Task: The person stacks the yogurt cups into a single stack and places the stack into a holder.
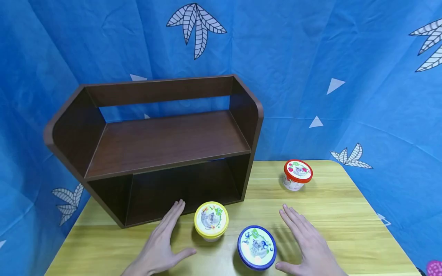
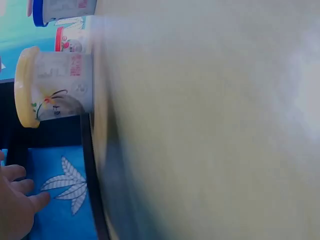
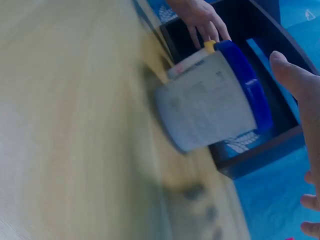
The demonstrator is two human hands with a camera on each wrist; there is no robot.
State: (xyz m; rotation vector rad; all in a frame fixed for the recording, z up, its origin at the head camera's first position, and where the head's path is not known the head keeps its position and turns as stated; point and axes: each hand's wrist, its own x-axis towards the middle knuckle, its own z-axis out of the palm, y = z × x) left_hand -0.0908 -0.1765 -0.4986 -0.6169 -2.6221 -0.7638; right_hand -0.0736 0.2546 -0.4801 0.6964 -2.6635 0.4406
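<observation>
Three lidded tubs stand upright on the wooden table. The yellow-lidded tub (image 1: 211, 220) sits just in front of the shelf, to the right of my left hand (image 1: 162, 241). That hand has its fingers straight and thumb spread, apart from the tub. Nearer to me is the blue-lidded tub (image 1: 257, 247), with my right hand (image 1: 307, 245) just to its right, fingers extended and thumb pointing toward it. Neither hand holds anything. Farther back on the right stands the red-lidded tub (image 1: 298, 174). In the right wrist view the blue-lidded tub (image 3: 210, 100) partly covers the yellow-lidded one.
A dark brown two-level shelf (image 1: 169, 142) stands at the back left of the table (image 1: 345, 214). Blue cloth (image 1: 286, 57) with leaf prints hangs behind and at both sides. A pink round thing (image 1: 434, 267) shows at the lower right corner.
</observation>
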